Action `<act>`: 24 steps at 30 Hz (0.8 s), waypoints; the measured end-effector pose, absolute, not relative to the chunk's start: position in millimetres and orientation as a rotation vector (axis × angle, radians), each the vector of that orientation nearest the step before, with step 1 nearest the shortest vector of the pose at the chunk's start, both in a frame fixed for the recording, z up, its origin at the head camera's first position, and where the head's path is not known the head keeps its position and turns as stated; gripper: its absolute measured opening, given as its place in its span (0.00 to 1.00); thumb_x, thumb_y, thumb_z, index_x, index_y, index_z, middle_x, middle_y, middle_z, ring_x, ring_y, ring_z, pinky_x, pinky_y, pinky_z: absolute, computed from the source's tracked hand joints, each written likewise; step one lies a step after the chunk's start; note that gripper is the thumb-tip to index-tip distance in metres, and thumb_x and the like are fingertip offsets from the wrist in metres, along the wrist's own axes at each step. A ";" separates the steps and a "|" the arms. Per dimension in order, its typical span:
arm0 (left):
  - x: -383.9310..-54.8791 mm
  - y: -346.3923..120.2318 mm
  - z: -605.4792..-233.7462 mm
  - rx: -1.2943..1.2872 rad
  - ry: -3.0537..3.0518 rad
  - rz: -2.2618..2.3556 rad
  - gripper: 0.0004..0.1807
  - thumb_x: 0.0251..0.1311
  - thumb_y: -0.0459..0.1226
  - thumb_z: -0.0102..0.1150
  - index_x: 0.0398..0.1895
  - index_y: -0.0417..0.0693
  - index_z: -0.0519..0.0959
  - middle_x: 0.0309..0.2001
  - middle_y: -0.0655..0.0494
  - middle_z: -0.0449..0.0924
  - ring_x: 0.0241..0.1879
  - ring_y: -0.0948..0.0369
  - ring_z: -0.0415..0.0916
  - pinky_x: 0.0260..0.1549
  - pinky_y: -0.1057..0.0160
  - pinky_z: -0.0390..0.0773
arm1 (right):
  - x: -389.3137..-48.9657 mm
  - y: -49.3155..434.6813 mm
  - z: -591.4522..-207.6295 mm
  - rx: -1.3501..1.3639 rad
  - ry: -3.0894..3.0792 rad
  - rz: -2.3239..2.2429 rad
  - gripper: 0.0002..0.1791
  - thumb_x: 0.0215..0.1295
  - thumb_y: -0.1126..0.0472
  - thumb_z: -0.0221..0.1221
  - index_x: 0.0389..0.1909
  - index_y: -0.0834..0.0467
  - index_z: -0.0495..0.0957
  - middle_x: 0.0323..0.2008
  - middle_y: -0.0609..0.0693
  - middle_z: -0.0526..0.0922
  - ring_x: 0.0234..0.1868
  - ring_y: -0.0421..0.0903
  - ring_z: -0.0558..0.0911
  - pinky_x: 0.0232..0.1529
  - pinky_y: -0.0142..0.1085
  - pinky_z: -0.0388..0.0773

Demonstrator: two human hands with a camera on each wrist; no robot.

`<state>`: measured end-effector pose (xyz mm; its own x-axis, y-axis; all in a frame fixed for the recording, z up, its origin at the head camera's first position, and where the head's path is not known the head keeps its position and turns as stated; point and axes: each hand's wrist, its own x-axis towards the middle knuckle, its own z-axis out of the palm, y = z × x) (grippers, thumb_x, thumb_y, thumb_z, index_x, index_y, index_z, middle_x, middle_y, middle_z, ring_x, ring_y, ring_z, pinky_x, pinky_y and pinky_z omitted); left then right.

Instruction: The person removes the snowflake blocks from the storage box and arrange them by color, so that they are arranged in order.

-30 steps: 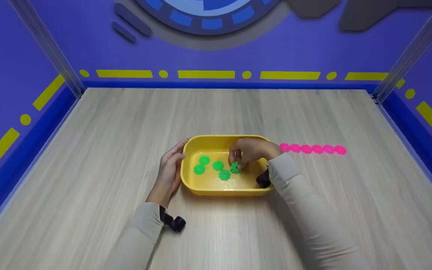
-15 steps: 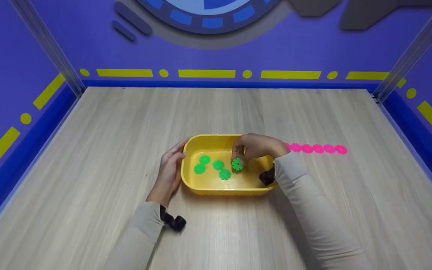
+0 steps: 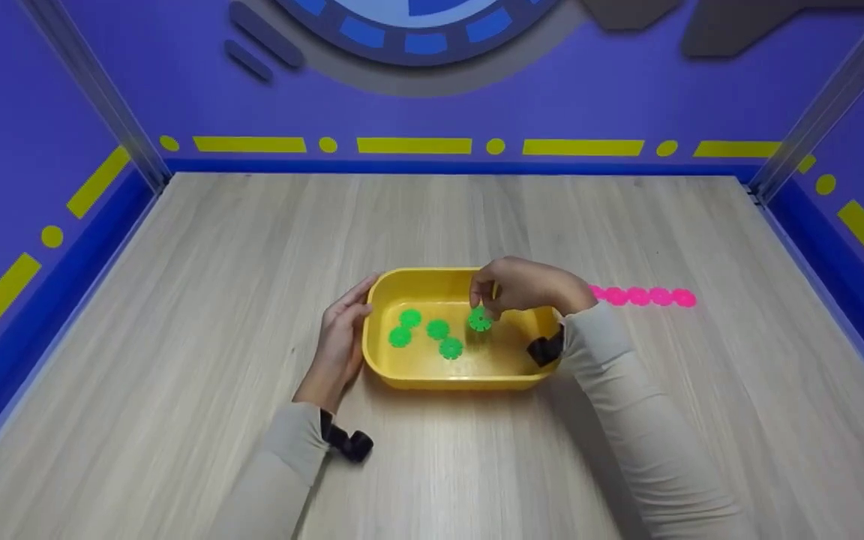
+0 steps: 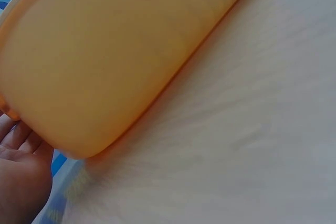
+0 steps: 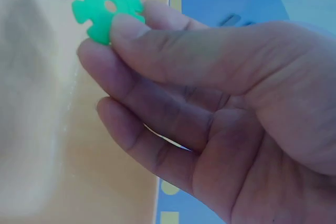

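Observation:
A yellow plastic basin [image 3: 454, 383] stands on the table. My left hand [image 3: 340, 334] holds its left end, thumb at the rim and fingers along the outside; the left wrist view shows the basin's outer wall [image 4: 115, 61]. Inside the basin, my right hand [image 3: 533, 286] pinches a green notched plastic disc [image 3: 479, 320] between thumb and fingers, raised above the basin floor. The right wrist view shows this disc [image 5: 95, 6] with a small centre hole and slots round its edge. Several more green discs [image 3: 438, 328] lie flat on the basin's floor, left of the held one.
On the table right of the basin lies a straight row of pink notched discs [image 3: 637, 296], its left end hidden behind the right hand. Blue-purple panels [image 3: 417, 120] wall the table [image 3: 199, 315] at the back and sides.
My right hand has risen and moved slightly right, lifting the green disc from the basin floor. It now covers more of the pink row. The left hand and basin stay in place.

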<state>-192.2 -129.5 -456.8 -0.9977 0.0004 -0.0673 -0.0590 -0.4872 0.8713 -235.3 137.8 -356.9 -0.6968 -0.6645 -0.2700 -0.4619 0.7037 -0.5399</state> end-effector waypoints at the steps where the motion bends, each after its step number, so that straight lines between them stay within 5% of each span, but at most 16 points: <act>1: -192.2 -129.4 -456.7 -0.091 1.576 2.677 0.30 0.58 0.23 0.40 0.68 0.32 0.63 0.72 0.44 0.60 0.73 0.57 0.54 0.71 0.61 0.57 | -234.9 138.9 -355.9 -0.872 2.467 -0.613 0.07 0.55 0.71 0.64 0.34 0.57 0.81 0.31 0.50 0.83 0.33 0.44 0.77 0.35 0.32 0.78; 24: -191.8 -129.1 -455.6 -0.099 1.575 2.669 0.30 0.59 0.24 0.40 0.68 0.32 0.63 0.72 0.44 0.60 0.73 0.57 0.54 0.71 0.61 0.57 | -231.4 178.0 -343.6 -0.823 2.561 -0.773 0.09 0.60 0.70 0.60 0.40 0.57 0.81 0.38 0.50 0.85 0.41 0.49 0.83 0.46 0.41 0.84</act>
